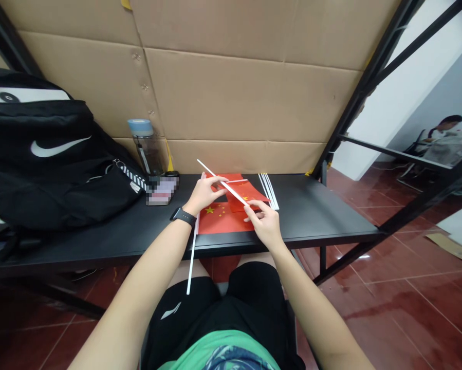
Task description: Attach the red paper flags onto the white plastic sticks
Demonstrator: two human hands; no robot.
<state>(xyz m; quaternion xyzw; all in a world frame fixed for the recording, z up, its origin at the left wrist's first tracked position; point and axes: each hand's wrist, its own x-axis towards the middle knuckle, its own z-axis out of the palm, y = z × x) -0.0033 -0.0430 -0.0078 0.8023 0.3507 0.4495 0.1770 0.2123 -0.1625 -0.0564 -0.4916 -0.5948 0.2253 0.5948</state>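
Note:
Above the shelf, a white stick [210, 170] slants down from upper left to lower right across a small red flag [250, 190]. My left hand [205, 195] is closed, thumb and fingers pinching the stick near its middle. At the stick's lower end, my right hand [266, 224] pinches it beside the flag's edge. Under both hands lies another red flag [225, 224] with yellow stars. Its own white stick [191, 267] juts past the shelf's front edge. Several loose white sticks [268, 190] lie side by side, to the right of the flags.
On the left of the black shelf [311, 216] sits a large black backpack [53, 169]. A blue-lidded bottle [148, 149] and a blurred-out phone-like object [162, 190] are beside it. Cardboard [234, 97] forms the back wall. A person [446, 136] sits far off at right.

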